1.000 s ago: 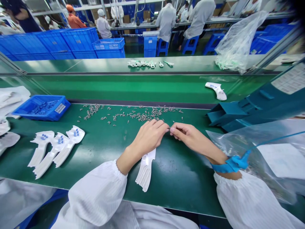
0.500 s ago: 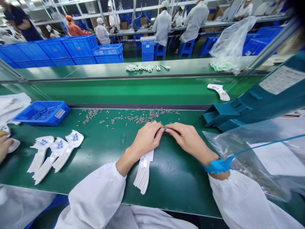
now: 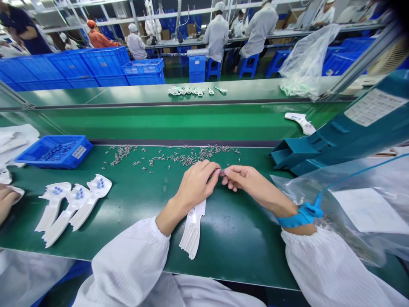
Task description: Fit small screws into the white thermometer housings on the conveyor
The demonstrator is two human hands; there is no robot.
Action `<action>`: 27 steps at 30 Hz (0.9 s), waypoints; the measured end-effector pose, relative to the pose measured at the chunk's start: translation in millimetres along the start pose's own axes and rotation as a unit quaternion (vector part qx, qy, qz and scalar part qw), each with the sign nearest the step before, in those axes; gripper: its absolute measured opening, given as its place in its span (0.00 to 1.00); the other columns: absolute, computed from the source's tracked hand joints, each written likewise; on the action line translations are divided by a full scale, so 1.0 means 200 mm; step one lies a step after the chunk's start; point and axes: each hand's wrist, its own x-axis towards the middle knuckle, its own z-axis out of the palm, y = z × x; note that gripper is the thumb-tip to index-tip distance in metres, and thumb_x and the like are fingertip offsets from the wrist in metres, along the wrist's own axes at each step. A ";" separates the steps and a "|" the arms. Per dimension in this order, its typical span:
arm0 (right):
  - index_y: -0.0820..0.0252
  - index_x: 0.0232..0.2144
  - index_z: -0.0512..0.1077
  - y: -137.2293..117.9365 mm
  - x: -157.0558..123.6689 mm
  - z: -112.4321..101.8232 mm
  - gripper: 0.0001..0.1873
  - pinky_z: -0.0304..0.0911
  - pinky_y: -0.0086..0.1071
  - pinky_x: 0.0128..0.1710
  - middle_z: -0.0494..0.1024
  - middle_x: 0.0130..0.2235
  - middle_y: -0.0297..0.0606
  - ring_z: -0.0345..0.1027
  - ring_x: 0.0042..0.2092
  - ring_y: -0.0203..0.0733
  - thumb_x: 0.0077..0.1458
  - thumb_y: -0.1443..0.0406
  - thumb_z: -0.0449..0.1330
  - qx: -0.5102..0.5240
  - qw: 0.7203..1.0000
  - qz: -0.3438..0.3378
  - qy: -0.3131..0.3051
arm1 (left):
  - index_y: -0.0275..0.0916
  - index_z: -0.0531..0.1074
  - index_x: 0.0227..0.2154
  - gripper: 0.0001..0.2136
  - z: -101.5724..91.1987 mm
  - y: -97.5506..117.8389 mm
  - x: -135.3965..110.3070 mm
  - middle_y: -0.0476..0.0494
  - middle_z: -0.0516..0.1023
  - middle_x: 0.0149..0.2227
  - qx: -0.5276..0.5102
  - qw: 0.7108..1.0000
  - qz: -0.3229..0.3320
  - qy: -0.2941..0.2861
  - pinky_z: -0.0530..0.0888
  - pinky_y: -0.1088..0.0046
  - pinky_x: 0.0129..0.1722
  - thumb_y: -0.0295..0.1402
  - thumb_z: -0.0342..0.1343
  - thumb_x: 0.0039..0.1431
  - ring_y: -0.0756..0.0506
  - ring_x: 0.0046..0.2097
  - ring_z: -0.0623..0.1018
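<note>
- Small metal piece (image 3: 223,170), one: off the worktop (image 3: 243,247), at the meeting point of both sets of fingertips; too small and partly covered for its long axis to be told.
- Left hand (image 3: 200,181): back upward, thumb and forefinger pinching the piece from its left.
- Right hand (image 3: 244,179): thumb and forefinger closed on the piece from its right; remaining fingers loosely curled beneath.
- White ribbed part (image 3: 192,232), one: on the worktop, below the left wrist and palm, hence nearer the left hand than the right. Long axis runs from under that hand toward the worktop's near edge, leaning slightly left; far end hidden. It lies nearward and left of the pinched piece. Contact with the palm cannot be told.
- Loose metal pieces (image 3: 204,154), many: strewn along the worktop's far edge, the densest cluster just beyond the left hand's knuckles.
- White parts with blue inserts (image 3: 68,209), three: side by side toward the worktop's left edge, well apart from both hands.
- Blue bin (image 3: 78,158), labelled, holding blue pieces: worktop's far left corner.
- Clear bag (image 3: 367,251): worktop's right side, beside the right forearm.
- Co-worker's hand (image 3: 6,200): at the far left, touching another white part.
</note>
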 end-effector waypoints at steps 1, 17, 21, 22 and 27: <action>0.61 0.29 0.73 0.00 0.00 0.00 0.23 0.59 0.30 0.28 0.75 0.30 0.36 0.64 0.28 0.34 0.53 0.46 0.63 0.025 1.000 0.016 -0.005 | 0.39 0.70 0.43 0.08 0.00 0.00 0.00 0.45 0.76 0.39 -0.001 1.000 0.006 0.001 0.72 0.68 0.44 0.32 0.46 0.71 0.45 0.41 0.75; 0.57 0.30 0.71 0.01 -0.02 0.00 0.16 0.59 0.32 0.34 0.71 0.28 0.32 0.64 0.32 0.38 0.64 0.53 0.56 -0.118 0.983 -0.140 0.024 | 0.37 0.73 0.44 0.12 -0.02 -0.01 0.01 0.40 0.77 0.41 -0.012 0.999 0.024 -0.036 0.69 0.61 0.46 0.34 0.45 0.72 0.41 0.44 0.75; 0.57 0.29 0.70 -0.02 -0.03 -0.01 0.14 0.58 0.33 0.34 0.72 0.29 0.33 0.64 0.33 0.39 0.65 0.56 0.55 -0.223 0.953 -0.199 0.049 | 0.38 0.73 0.39 0.13 -0.03 0.01 0.00 0.42 0.76 0.38 -0.083 0.995 -0.011 -0.058 0.68 0.63 0.46 0.35 0.45 0.71 0.42 0.42 0.73; 0.56 0.29 0.70 -0.03 -0.04 -0.01 0.14 0.58 0.33 0.34 0.73 0.29 0.33 0.64 0.33 0.39 0.64 0.57 0.55 -0.246 0.944 -0.211 0.052 | 0.39 0.73 0.38 0.13 -0.03 0.01 0.00 0.43 0.76 0.37 -0.111 0.992 -0.022 -0.065 0.69 0.64 0.45 0.36 0.44 0.71 0.43 0.41 0.73; 0.55 0.29 0.70 -0.06 -0.07 -0.02 0.10 0.59 0.33 0.33 0.75 0.29 0.34 0.65 0.32 0.39 0.63 0.62 0.54 -0.326 0.908 -0.260 0.048 | 0.39 0.71 0.33 0.17 -0.03 0.04 0.02 0.48 0.75 0.30 -0.271 0.948 -0.104 -0.131 0.72 0.73 0.34 0.41 0.42 0.70 0.48 0.34 0.75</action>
